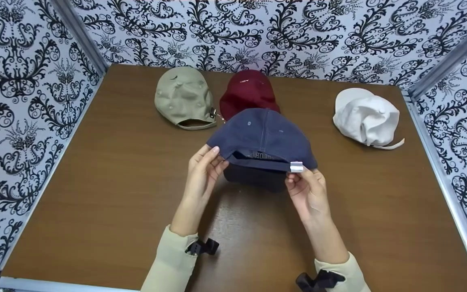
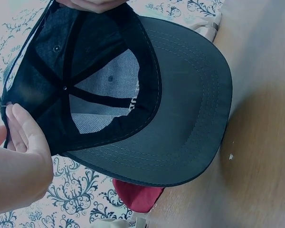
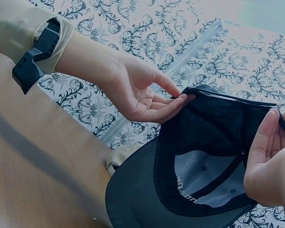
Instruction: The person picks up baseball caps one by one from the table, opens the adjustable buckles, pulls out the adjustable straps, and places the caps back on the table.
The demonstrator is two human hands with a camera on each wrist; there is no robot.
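A navy baseball cap (image 1: 264,129) is held up over the table, its back opening and strap toward me and its dark brim (image 2: 194,95) underneath. My left hand (image 1: 201,172) pinches the cap's back edge at the left end of the strap. On the other side, my right hand (image 1: 308,188) pinches the edge beside the whitish strap clasp (image 1: 296,166). Seams and part of some lettering show inside the crown (image 3: 213,128). Behind it sits a maroon cap (image 1: 249,91), its lower part covered by the navy one.
An olive-green cap (image 1: 185,97) lies left of the maroon cap on the brown wooden table (image 1: 116,194). Toward the far right corner lies a white cap (image 1: 369,117) with its strap end sticking out. Patterned panels (image 1: 225,36) and metal frame bars (image 1: 83,36) enclose the table.
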